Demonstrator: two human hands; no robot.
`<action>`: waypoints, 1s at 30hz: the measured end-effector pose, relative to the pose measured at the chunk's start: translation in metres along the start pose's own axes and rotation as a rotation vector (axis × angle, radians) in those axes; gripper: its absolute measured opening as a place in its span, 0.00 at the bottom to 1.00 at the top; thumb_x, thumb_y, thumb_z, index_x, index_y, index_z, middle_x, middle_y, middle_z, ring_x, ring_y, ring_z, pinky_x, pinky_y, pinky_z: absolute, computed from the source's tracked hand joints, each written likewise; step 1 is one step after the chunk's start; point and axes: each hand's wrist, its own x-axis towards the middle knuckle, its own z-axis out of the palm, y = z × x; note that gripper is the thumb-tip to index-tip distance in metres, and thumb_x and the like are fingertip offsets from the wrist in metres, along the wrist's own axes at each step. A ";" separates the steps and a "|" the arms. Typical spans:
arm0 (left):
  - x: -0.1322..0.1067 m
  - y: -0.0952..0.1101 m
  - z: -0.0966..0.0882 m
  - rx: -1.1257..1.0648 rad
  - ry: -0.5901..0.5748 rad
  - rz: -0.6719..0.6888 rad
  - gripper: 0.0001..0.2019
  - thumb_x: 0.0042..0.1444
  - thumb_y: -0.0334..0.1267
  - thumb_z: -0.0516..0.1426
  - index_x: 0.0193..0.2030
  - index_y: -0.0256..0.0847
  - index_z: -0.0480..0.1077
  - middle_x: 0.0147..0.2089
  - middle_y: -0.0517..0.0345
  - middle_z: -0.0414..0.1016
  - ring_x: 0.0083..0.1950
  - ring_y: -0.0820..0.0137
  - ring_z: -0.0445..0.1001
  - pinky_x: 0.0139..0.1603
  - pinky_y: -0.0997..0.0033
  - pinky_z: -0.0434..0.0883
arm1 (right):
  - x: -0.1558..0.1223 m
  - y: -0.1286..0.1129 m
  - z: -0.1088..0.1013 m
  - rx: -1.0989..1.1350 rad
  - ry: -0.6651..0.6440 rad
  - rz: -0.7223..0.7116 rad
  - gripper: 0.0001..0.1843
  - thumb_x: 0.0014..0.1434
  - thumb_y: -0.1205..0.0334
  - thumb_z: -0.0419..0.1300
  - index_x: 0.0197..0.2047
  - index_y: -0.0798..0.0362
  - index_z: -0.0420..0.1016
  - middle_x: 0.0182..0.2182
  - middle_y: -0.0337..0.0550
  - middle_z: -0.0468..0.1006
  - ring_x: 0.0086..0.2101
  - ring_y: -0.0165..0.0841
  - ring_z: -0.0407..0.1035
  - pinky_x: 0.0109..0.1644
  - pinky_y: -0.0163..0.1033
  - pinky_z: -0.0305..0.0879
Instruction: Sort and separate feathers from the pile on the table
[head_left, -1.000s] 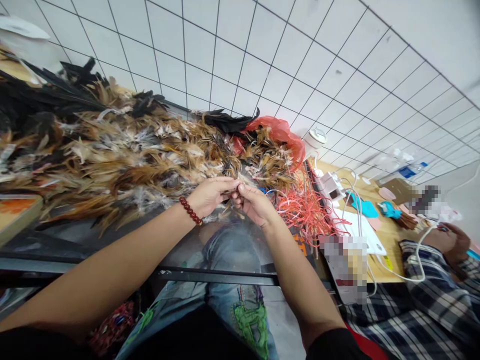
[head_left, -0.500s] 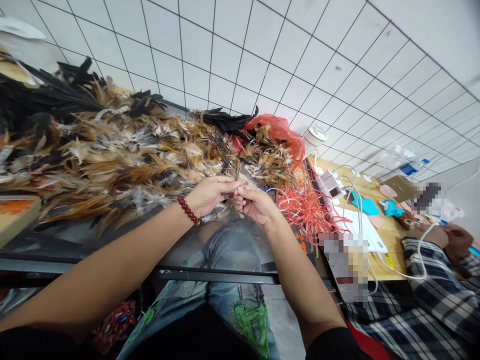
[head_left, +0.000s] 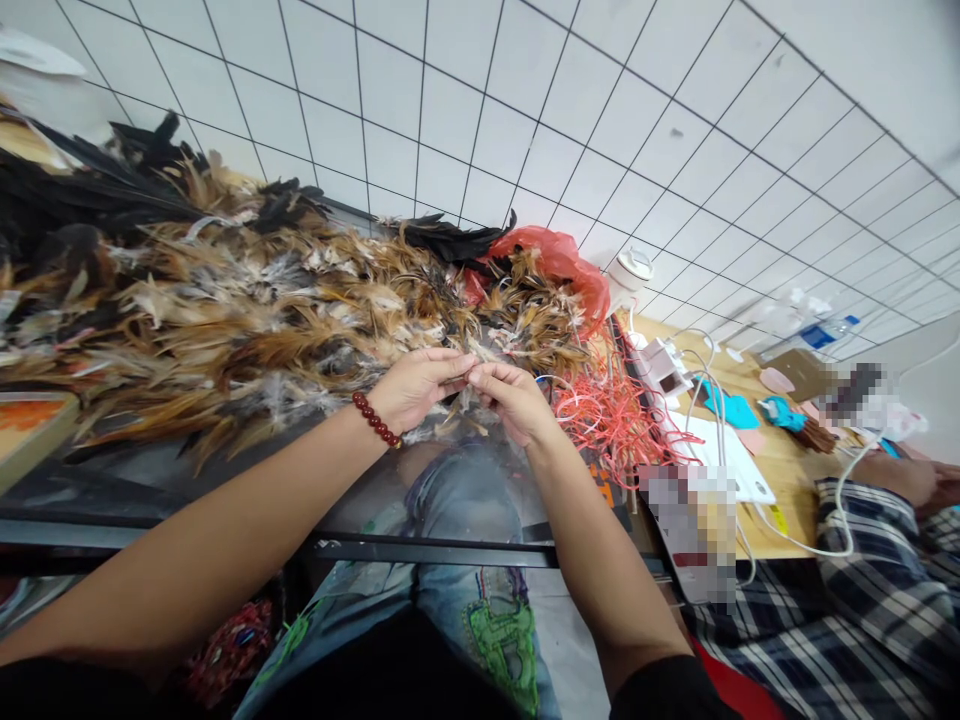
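My left hand (head_left: 417, 385), with a dark red bead bracelet (head_left: 375, 420) on its wrist, and my right hand (head_left: 511, 398) meet over the glass tabletop (head_left: 420, 500). Both pinch a small bunch of brown feathers (head_left: 471, 368) between their fingertips. Just behind the hands lies a large heap of brown, white and black feathers (head_left: 225, 310). A tangle of red rubber bands (head_left: 611, 415) sits right of my right hand.
A red plastic bag (head_left: 562, 262) lies at the far end of the heap by the tiled wall. To the right, a wooden table (head_left: 780, 470) carries white cables, a small device and blue pieces. Another person's plaid sleeve (head_left: 870, 570) rests there.
My two hands have lifted slightly and their fingertips have closed together on the feathers. The other person's hand at the right has slid further right.
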 end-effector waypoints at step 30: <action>0.000 -0.002 0.001 0.145 0.088 0.049 0.09 0.36 0.33 0.71 0.23 0.34 0.77 0.23 0.55 0.74 0.26 0.74 0.69 0.28 0.75 0.67 | 0.002 0.003 0.003 -0.033 0.162 -0.033 0.10 0.41 0.57 0.67 0.21 0.53 0.74 0.16 0.32 0.65 0.20 0.23 0.52 0.26 0.33 0.46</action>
